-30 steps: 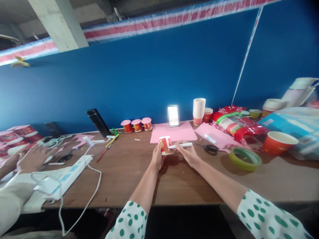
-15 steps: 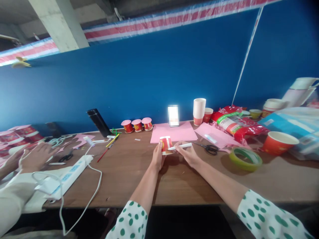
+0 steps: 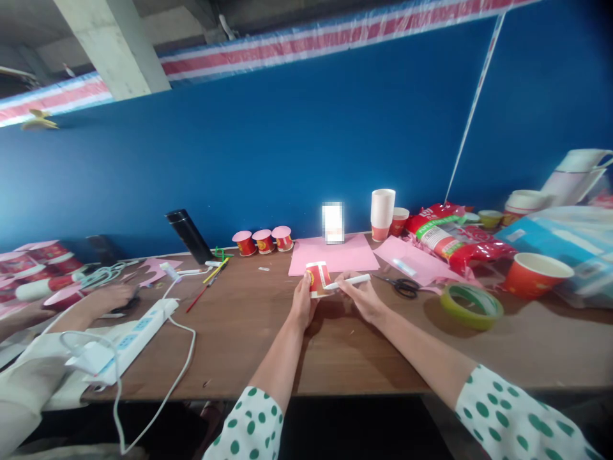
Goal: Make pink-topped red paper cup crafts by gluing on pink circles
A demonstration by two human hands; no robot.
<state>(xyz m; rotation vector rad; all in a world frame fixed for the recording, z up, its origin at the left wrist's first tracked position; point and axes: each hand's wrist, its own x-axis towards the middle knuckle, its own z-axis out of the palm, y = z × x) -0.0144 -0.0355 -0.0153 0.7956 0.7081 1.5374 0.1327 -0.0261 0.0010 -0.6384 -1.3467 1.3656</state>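
My left hand (image 3: 301, 305) is closed around a short red and white paper cup (image 3: 316, 278) above the middle of the table. In my right hand (image 3: 363, 299) is a slim white pen (image 3: 357, 280), held in a pinch. Its tip meets the cup's side, near a white strip, though whether it touches cannot be made out. Behind the cup lie pink paper sheets (image 3: 354, 255). Black scissors (image 3: 405, 287) rest to the right of my right hand. Three red cups with pink tops (image 3: 263, 241) stand in a row at the back left.
At the right are yellow-green tape (image 3: 472, 308), a red paper cup (image 3: 537, 276), a red packet (image 3: 443, 233) and stacked cups (image 3: 383, 214). Leftward lie a power strip (image 3: 143, 335) with a trailing cord and a black bottle (image 3: 189, 236). A co-worker's hand (image 3: 112, 299) reaches in at far left.
My hands, the cup and the pen look almost still. The co-worker's hand has moved right and down to the scissors on the left, and a pink-topped cup now shows there.
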